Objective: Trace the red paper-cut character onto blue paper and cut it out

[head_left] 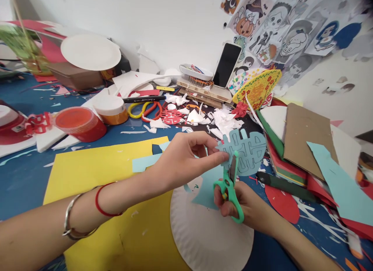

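Note:
Between thumb and fingers my left hand pinches the left edge of a light blue paper cutout with a drawn line pattern. My right hand has its fingers in the handles of green scissors. The scissor blades point up and lie against the lower left part of the cutout. Below both hands is a white paper plate, with a light blue paper piece on it. A yellow sheet lies under the plate and my left forearm.
White paper scraps and a red paper cutout lie beyond my hands. At left stand a red tub and an orange jar. A phone leans at the back. Stacked coloured paper and cardboard sit at right, near a dark green pen.

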The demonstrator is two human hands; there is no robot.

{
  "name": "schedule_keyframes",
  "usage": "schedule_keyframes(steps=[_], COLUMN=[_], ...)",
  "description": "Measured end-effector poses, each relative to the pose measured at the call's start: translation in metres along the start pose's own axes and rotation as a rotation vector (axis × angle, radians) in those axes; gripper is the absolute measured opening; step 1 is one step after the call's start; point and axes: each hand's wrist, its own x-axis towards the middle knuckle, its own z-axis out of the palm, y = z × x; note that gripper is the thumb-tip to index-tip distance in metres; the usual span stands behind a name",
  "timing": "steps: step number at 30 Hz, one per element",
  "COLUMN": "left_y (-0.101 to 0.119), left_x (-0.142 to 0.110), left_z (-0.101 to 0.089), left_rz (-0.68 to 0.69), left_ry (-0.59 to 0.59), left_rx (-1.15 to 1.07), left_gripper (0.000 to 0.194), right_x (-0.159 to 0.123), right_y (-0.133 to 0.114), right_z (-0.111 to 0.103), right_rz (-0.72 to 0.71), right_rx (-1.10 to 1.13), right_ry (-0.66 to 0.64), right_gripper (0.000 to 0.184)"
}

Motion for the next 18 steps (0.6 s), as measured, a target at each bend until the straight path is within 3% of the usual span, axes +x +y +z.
schedule_keyframes(steps=[18], left_y=[0.0003], left_x=[-0.0009], left_z=[0.0008], left_rz=[-0.050], left_ry=[-0.010], left_rx=[0.026], left_gripper=[0.024], right_x=[0.0005], right_y=[0.0012], right_z=[-0.0001], right_rz=[-0.008], right_rx=[0.045], right_ry=[0.006], right_gripper=[0.046])
